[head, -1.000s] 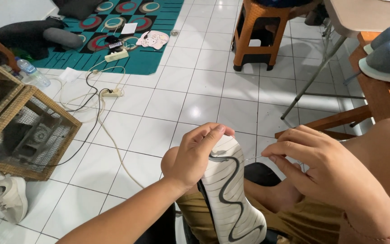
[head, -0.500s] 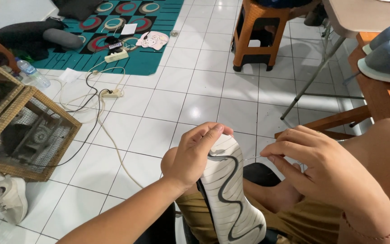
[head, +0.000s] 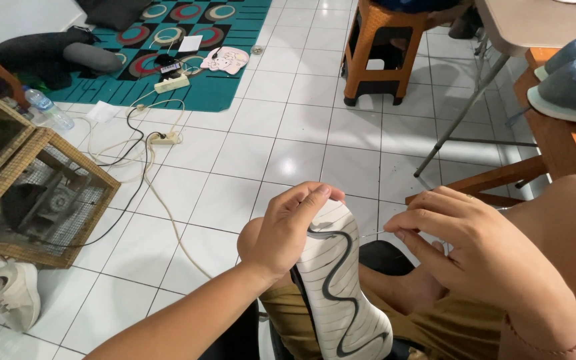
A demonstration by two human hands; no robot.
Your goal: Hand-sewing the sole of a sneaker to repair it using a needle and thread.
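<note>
1. Head view: almost no change from a second ago; both hands in the same places, so sewing at the toe edge apparently paused mid-stitch.
2. Left hand (head: 288, 230) wrapped over the toe of the white shoe (head: 338, 280), sole up on the lap.
3. Right hand (head: 485, 250) pinching a thin needle (head: 370, 234), tip touching the sole edge.

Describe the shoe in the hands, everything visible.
The shoe is turned sole-up, toe pointing away, resting over the person's lap. Its sole looks like white rubber with fine grooves and a dark wavy line running along its length. The upper is mostly hidden; a dark edge shows at the left side. The left hand grips the toe end, fingers curled over the tip. The right hand pinches a thin needle at the sole's right edge.
</note>
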